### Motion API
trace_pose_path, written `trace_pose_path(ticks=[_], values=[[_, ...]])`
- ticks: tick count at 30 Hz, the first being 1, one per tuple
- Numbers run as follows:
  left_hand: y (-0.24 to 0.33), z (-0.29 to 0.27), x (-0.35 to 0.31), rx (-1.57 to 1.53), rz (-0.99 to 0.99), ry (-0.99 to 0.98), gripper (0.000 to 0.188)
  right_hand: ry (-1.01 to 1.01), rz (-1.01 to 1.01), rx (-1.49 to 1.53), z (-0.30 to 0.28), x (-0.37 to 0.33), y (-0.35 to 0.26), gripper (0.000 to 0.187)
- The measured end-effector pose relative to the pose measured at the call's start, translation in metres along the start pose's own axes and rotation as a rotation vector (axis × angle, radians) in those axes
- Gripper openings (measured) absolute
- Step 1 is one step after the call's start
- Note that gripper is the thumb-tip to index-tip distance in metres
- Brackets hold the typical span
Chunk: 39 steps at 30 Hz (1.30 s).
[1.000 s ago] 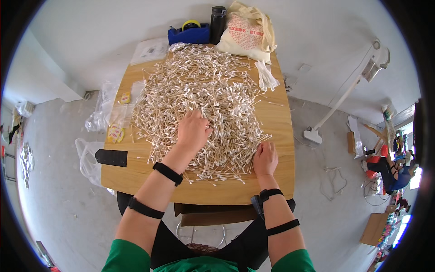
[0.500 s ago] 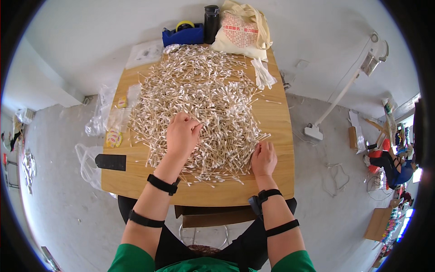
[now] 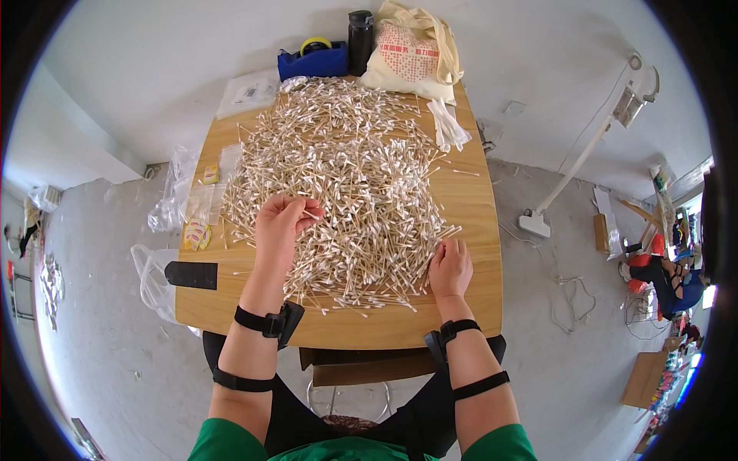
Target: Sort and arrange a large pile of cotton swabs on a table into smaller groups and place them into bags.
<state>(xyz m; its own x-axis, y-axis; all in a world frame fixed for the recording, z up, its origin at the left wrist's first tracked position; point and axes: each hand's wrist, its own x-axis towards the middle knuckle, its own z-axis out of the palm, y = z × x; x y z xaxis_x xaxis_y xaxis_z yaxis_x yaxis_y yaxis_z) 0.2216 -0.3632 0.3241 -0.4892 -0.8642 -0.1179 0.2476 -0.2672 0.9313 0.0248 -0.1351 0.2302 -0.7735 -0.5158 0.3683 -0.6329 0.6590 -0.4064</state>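
Observation:
A broad heap of cotton swabs (image 3: pixel 346 169), white-tipped with pale sticks, covers much of the wooden table (image 3: pixel 469 200). Over the left middle of the heap, my left hand (image 3: pixel 278 227) is closed in a pinch, and the white end of a swab shows at its fingertips. My right hand (image 3: pixel 450 267) rests at the heap's right edge, its fingers curled inward. Swab tips stick out just beyond these fingers, so it seems to grip a small bunch; the palm side is hidden.
At the back stand a blue tape dispenser (image 3: pixel 312 61), a black bottle (image 3: pixel 360 42) and a cream cloth bag (image 3: pixel 411 58). White gloves (image 3: pixel 448 127) lie at the right edge. Clear plastic bags (image 3: pixel 173 192), yellow labels (image 3: pixel 197 234) and a black strip (image 3: pixel 192 275) lie left.
My left hand has moved left and turned, and a swab end now shows in its pinch. My right hand stays nearly in place.

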Motion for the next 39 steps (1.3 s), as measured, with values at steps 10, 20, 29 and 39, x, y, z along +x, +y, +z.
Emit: trace_pose_path(ticks=[10, 20, 29, 39], values=[[-0.044, 0.006, -0.146, 0.915, -0.023, -1.075, 0.015, 0.004, -0.003, -0.005, -0.001, -0.001, 0.001, 0.004], [-0.084, -0.028, -0.196, 1.321, -0.104, -1.196, 0.016, 0.022, -0.027, -0.003, 0.002, -0.001, 0.003, 0.004], [-0.022, -0.02, -0.054, 1.22, 0.467, -0.276, 0.009, 0.006, -0.005, 0.016, -0.001, 0.0, 0.003, 0.005], [-0.055, 0.034, 0.021, 1.426, 0.53, -0.213, 0.013, -0.007, 0.011, -0.017, -0.003, 0.001, -0.003, 0.007]])
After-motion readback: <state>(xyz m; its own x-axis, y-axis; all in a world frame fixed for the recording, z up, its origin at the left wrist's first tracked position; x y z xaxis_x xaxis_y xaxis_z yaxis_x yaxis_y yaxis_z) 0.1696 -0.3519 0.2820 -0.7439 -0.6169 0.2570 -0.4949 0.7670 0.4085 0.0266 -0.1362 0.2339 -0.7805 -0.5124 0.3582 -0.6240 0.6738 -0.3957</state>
